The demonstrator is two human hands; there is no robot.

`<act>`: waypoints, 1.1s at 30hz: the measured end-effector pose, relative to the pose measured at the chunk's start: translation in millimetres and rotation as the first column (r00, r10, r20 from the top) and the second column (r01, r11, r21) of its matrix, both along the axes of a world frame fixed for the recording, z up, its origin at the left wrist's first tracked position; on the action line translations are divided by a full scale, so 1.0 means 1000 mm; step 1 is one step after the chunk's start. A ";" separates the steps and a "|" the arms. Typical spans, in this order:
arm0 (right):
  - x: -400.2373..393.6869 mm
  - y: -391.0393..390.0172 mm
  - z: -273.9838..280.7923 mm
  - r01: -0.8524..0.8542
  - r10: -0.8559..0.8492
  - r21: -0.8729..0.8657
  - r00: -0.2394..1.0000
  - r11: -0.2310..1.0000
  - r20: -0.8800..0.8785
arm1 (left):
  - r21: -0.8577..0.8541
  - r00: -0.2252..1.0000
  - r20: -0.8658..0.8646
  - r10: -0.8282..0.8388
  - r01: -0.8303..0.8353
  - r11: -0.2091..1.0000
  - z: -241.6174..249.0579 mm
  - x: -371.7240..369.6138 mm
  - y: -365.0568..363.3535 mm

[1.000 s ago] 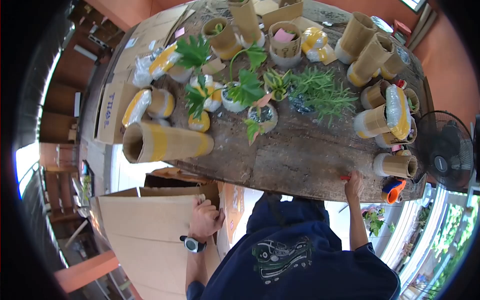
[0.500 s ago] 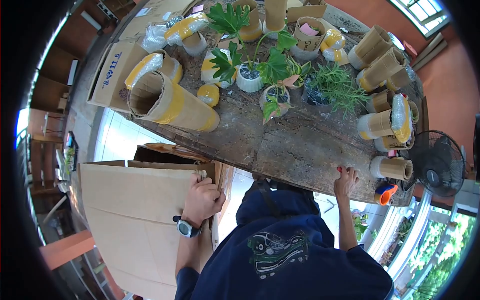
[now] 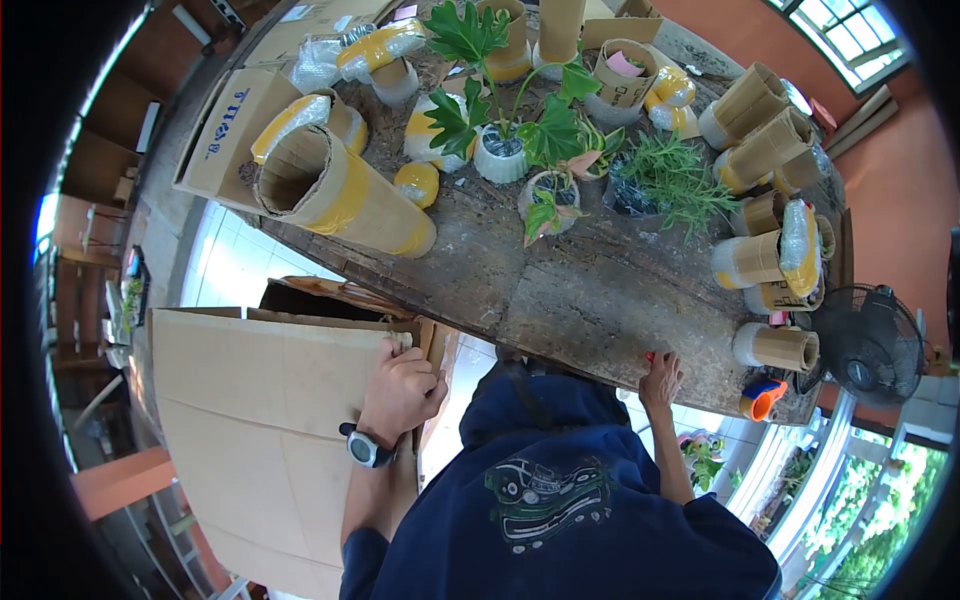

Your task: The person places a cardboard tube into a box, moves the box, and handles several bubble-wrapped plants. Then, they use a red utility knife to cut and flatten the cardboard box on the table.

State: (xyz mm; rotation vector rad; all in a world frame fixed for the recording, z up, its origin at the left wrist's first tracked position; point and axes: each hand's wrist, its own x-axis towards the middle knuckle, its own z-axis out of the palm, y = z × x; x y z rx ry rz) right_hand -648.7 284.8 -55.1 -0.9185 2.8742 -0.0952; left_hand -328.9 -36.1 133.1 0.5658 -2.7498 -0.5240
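My left hand (image 3: 402,388), with a watch on the wrist, is closed on the upper edge of a large cardboard box (image 3: 270,400) beside the table. My right hand (image 3: 661,381) rests at the table's front edge with its fingers curled. A small red object (image 3: 650,356) shows at its fingertips; most of it is hidden, so its kind cannot be made out. To the right of that hand lies an orange and blue tape dispenser (image 3: 764,399).
On the worn wooden table (image 3: 590,300) stand potted plants (image 3: 500,155), a large cardboard tube (image 3: 345,200) and several wrapped cardboard tubes (image 3: 750,255). A printed carton (image 3: 230,135) sits at the left. A black fan (image 3: 870,345) is at the right.
My right hand has moved left along the table edge with the small red object. My left hand stays on the cardboard box. The view has shifted slightly.
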 end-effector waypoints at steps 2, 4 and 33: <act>0.002 -0.001 -0.002 -0.008 0.008 -0.003 0.999 1.000 0.037 | -0.004 1.000 0.005 -0.003 0.003 1.000 -0.001 -0.001 -0.001; 0.005 0.000 -0.012 -0.024 0.024 0.000 0.999 1.000 0.021 | -0.001 1.000 0.011 -0.008 0.008 1.000 -0.002 -0.003 -0.002; -0.073 -0.218 0.077 -0.313 0.288 -0.671 0.945 0.673 -0.153 | 0.052 0.998 0.067 0.014 -0.017 0.999 -0.007 -0.012 0.006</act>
